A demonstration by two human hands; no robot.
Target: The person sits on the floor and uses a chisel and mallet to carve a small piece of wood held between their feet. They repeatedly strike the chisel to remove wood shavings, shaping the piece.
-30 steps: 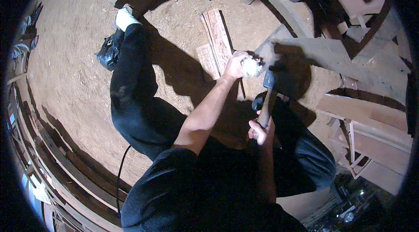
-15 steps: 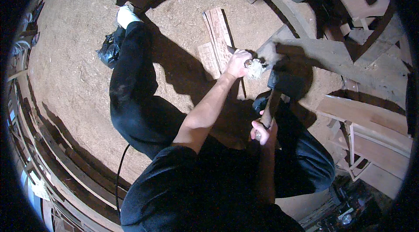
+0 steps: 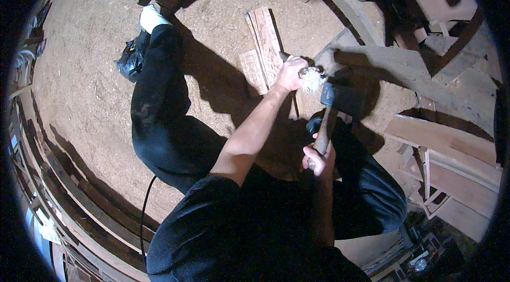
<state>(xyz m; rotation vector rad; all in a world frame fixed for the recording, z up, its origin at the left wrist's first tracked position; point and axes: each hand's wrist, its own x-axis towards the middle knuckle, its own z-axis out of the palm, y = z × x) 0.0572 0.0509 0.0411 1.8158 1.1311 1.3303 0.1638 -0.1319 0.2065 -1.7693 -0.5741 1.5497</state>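
The mallet [image 3: 344,99] head now sits lower and closer to the left hand [image 3: 291,73] than a second ago (a stroke coming down). That hand grips a frayed-topped chisel [image 3: 311,79] against the timber; the right hand [image 3: 319,157] wraps the handle below.

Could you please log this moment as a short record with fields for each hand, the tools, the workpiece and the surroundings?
left hand: left hand grips a chisel with a frayed, mushroomed top, held against the wood
right hand: right hand holds the wooden handle of a mallet
mallet: its dark head is right beside the chisel top; contact unclear
workpiece: long timber beam
ground: sawdust-covered floor
nearby: reddish carved plank; pale boards at right
posture: seated, legs in dark trousers
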